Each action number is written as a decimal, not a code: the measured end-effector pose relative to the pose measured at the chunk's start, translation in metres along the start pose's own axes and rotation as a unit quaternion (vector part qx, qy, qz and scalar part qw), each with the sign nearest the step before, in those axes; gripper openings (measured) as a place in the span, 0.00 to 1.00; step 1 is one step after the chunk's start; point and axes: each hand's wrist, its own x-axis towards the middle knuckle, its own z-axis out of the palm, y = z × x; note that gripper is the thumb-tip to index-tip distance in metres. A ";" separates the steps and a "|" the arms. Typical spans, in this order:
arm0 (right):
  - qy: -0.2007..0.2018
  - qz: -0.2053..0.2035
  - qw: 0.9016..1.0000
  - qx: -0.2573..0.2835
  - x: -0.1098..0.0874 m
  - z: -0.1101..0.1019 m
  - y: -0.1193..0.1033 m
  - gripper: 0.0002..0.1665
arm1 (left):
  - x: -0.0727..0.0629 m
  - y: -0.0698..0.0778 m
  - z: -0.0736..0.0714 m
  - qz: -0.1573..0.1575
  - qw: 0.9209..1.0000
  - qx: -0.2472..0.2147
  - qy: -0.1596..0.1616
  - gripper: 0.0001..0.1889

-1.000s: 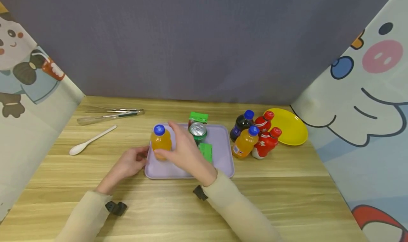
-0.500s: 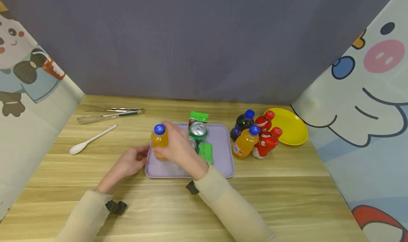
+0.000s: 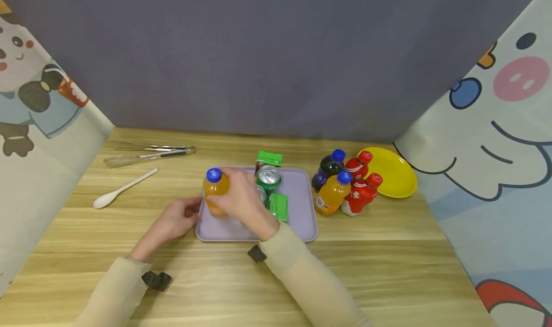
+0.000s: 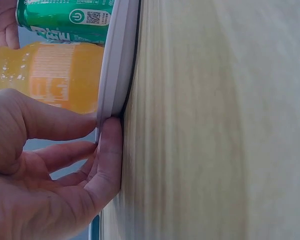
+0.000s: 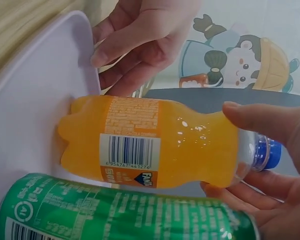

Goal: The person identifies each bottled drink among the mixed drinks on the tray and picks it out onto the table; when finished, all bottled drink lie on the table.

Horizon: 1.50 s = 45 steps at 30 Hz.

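An orange soda bottle (image 3: 214, 189) with a blue cap stands upright at the left end of a pale purple tray (image 3: 301, 224). My right hand (image 3: 245, 196) grips the bottle's upper part, thumb on one side and fingers on the other, as the right wrist view shows. At the tray's left edge my left hand (image 3: 176, 218) pinches the rim between thumb and fingers (image 4: 110, 155). Beside the bottle are green cans (image 3: 269, 174), one partly hidden by my right hand. A small green-topped box (image 3: 279, 206) sits in front of them, and another green-topped box (image 3: 269, 158) is behind.
Right of the tray stand a dark soda bottle (image 3: 328, 169), a second orange bottle (image 3: 333, 193) and red bottles (image 3: 360, 195). A yellow plate (image 3: 398, 174) lies behind them. Metal tongs (image 3: 151, 155) and a white spoon (image 3: 125, 188) lie to the left.
My right hand has moved left and its fingers have closed round the orange soda bottle, uncovering the second can. The left hand stays at the tray's edge.
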 end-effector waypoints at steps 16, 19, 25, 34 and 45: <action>0.060 -0.092 0.977 0.181 -0.015 -0.044 -0.020 0.30 | 0.000 -0.001 -0.002 -0.010 1.000 0.011 0.004 0.26; 0.071 -0.102 0.966 0.226 -0.018 -0.055 -0.023 0.31 | 0.000 0.000 -0.001 -0.008 1.000 0.005 0.005 0.27; 0.080 -0.118 0.952 0.270 -0.029 -0.083 -0.024 0.31 | 0.000 0.000 0.000 -0.001 1.000 0.003 0.010 0.27; 0.117 -0.165 0.930 0.307 -0.048 -0.124 -0.011 0.29 | -0.002 0.000 0.000 -0.001 1.000 -0.003 0.012 0.28; 0.188 -0.157 0.926 0.288 -0.072 -0.162 0.022 0.32 | 0.000 0.002 0.001 -0.009 1.000 -0.003 0.008 0.27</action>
